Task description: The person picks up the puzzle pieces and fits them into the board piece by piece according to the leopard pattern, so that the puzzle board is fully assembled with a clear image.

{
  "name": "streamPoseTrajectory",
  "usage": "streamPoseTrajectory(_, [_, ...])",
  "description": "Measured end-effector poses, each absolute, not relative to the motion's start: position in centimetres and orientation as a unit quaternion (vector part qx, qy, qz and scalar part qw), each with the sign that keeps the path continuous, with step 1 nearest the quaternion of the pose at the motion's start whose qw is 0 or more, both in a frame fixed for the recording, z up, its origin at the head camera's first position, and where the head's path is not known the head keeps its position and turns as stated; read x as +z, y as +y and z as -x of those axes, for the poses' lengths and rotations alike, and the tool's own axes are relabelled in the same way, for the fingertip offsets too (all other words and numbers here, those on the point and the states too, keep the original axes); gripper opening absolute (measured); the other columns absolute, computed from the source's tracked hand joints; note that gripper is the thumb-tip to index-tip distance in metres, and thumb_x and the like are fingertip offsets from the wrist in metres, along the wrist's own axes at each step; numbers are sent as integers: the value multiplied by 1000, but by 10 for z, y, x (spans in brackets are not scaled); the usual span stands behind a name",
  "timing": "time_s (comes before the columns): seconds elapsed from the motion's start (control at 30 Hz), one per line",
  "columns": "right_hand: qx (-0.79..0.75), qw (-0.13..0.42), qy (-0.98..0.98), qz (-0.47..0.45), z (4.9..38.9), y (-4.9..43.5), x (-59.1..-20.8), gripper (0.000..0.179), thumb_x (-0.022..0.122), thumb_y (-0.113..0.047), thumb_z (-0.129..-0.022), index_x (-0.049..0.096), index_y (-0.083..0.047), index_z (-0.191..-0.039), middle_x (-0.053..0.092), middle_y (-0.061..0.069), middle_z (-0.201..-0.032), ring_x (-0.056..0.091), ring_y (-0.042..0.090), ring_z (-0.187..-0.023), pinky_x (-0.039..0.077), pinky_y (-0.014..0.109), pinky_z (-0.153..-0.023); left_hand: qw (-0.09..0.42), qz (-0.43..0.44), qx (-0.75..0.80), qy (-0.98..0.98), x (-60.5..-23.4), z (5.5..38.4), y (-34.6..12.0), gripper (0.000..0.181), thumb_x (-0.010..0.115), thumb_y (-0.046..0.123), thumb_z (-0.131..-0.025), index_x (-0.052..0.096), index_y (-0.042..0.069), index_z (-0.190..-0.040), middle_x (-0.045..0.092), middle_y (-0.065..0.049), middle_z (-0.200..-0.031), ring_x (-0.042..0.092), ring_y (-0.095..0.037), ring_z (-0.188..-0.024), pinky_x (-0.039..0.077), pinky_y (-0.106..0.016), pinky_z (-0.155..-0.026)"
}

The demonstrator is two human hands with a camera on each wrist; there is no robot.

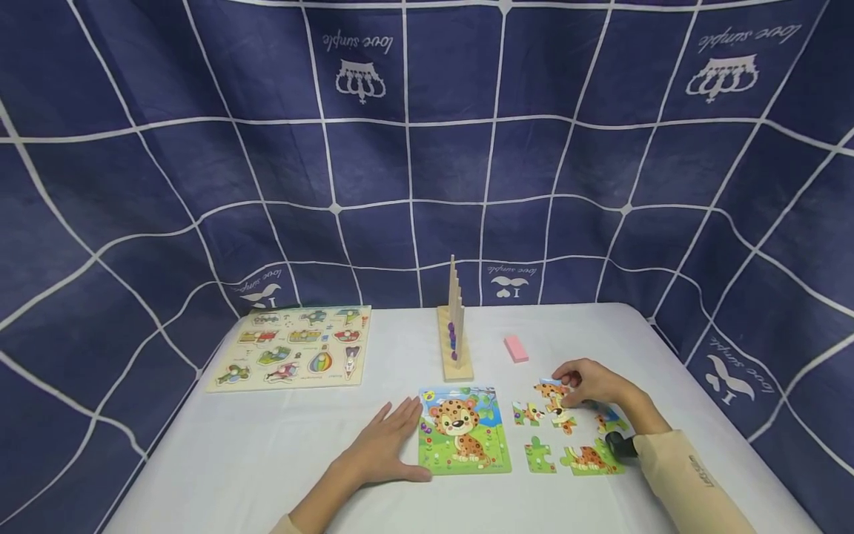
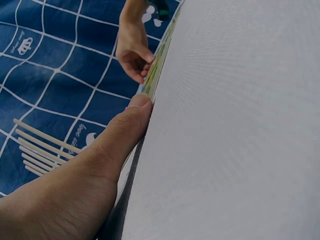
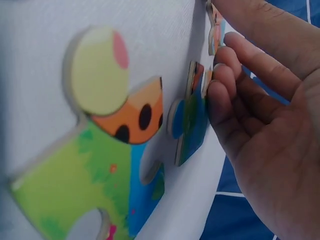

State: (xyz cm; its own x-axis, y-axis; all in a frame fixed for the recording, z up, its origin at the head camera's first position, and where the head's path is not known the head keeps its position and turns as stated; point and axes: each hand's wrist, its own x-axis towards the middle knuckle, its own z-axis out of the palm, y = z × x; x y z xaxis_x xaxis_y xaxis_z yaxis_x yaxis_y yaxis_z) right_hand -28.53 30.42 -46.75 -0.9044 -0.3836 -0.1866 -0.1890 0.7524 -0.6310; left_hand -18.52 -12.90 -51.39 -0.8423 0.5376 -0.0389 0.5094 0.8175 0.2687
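My left hand [image 1: 387, 443] rests on the white table with fingers stretched out. Its fingertips and thumb are at the left edge of a square leopard picture puzzle board [image 1: 465, 430], and the left wrist view shows the thumb along that edge. To the right, my right hand [image 1: 590, 386] reaches over loose puzzle pieces. Its thumb and fingers curl about an orange, spotted puzzle piece [image 1: 554, 404], partly hidden by the hand. Around it lie a green puzzle piece [image 1: 539, 455], a puzzle piece with a leopard body [image 1: 592, 457] and several others. A green-and-blue puzzle piece [image 3: 100, 170] looms close in the right wrist view.
A wooden stand [image 1: 457, 356] with upright pegs and purple and blue beads is behind the board. Beside it lies a pink block [image 1: 516, 348]. A vehicle knob puzzle [image 1: 293, 348] occupies the back left. Dark blue cloth [image 1: 440, 163] with white lines hangs around the table.
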Motion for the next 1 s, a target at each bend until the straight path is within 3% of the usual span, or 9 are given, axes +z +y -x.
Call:
streamPoseTrajectory(0.63, [-321, 166, 921, 148, 288, 300, -465, 44, 86, -8, -66, 65, 2, -103, 57, 3, -79, 51, 16, -74, 44, 22, -59, 45, -276, 116, 953, -518, 185, -130, 122, 48, 91, -68, 21, 10, -156, 17, -5, -164, 20, -21, -151, 16, -48, -124])
streamPoseTrajectory(1.0, [-317, 154, 927, 126, 288, 304, -467, 43, 85, -10, -67, 66, 0, -105, 56, 3, -81, 50, 16, -76, 44, 22, -60, 48, -275, 114, 953, -516, 185, -129, 121, 48, 90, -69, 22, 11, -156, 17, -4, -164, 20, -21, -151, 16, -48, -124])
